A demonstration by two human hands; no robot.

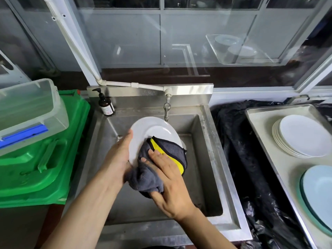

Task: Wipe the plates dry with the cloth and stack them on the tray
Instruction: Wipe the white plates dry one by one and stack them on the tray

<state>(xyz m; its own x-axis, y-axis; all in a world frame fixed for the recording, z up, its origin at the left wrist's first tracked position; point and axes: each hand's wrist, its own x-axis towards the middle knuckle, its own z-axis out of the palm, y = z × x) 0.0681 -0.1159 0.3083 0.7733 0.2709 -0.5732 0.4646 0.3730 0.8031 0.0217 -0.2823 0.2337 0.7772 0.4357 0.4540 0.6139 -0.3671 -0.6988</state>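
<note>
Over the steel sink, my left hand [117, 156] grips the left rim of a white plate [150, 130], which is tilted up on edge. My right hand [168, 178] presses a grey and yellow cloth [172, 155] against the plate's lower face, thumb curled under a bunched fold of it. The cloth hides the plate's lower right part. On the metal tray [265, 144] at the right sits a stack of several white plates [301, 135], and nearer me a stack of pale blue plates [319, 194].
The sink basin [204, 141] has a tap [167, 108] just behind the plate and a brown pump bottle [106, 105] on its back left ledge. A green bin [45, 159] with a clear plastic box [30, 108] on top stands left. Black plastic sheeting [242, 150] lies between sink and tray.
</note>
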